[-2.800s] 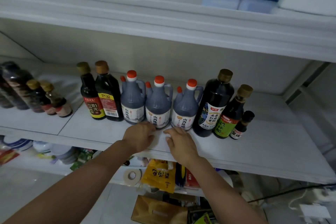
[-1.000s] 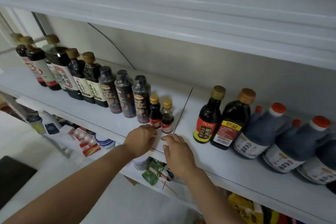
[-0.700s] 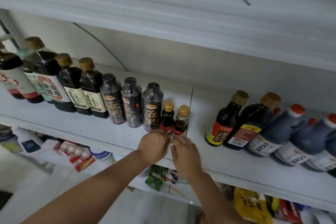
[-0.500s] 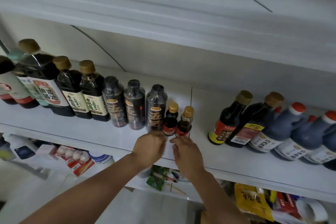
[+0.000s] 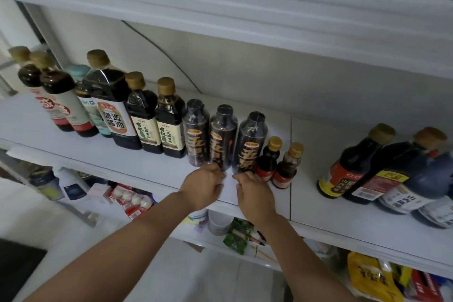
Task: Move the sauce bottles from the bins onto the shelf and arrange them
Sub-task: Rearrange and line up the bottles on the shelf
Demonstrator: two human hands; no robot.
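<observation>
Step in hand, by my reading: arranging, not carrying. Every sauce bottle in view already stands on the shelf point(image 5: 137, 164), and no bin is in frame. The left hand point(image 5: 203, 189) reaches to the foot of the middle wrapped bottle point(image 5: 222, 137), the right hand point(image 5: 255, 193) to the foot of the third wrapped bottle point(image 5: 250, 142); a narrow gap shows between the two bottles. Each grip shows curled fingers meeting a base, but the backs of the hands hide whether they pinch or only touch, so I cannot tell. The next move likely calls for a low, level slide to close that gap without tipping a tall bottle onto the small gold-capped bottles point(image 5: 268, 159) just beside. Labels: white-and-red bottles point(image 5: 61, 108), characters unreadable; large bottle point(image 5: 111, 110) reads 酿造酱油; twin bottles point(image 5: 144, 125) read 有机; first wrapped bottle point(image 5: 196, 135) and its two neighbours show an orange 五; red-labelled bottle point(image 5: 348, 167) looks like "CUCU"; blue jugs point(image 5: 429, 179), print blurred.
</observation>
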